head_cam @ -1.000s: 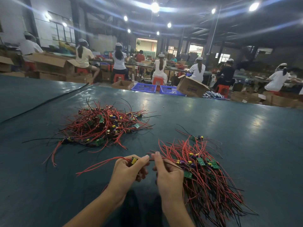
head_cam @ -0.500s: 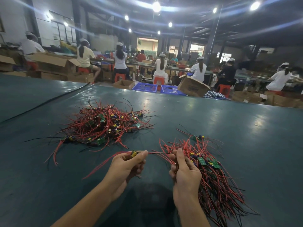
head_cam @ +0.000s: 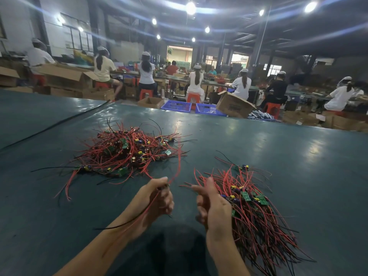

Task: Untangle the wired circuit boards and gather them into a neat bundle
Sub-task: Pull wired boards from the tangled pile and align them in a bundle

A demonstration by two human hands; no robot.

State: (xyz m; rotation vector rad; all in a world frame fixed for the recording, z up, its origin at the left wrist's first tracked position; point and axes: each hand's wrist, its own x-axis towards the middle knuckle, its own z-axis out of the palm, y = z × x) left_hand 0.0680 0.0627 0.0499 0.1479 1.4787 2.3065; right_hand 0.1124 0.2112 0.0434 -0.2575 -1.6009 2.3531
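Pile, upper left: large, tangled, left to do. Bundle, lower right: roughly half gathered. Left grip clamped on loose wires. Right grip apart, empty, beside bundle.

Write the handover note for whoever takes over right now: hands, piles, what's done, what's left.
Left hand grips one set of wires: a red one rises from the fist, and red and black ones trail back over the forearm.
Right hand is at the near-left edge of the bundle, fingers half curled. Whether it grips anything cannot be told.
Tangled pile lies far left on the table. The bundle lies right, its wires mostly aligned.
Done: many pieces already bundled.
Left: add the held set, then work through the tangled pile.
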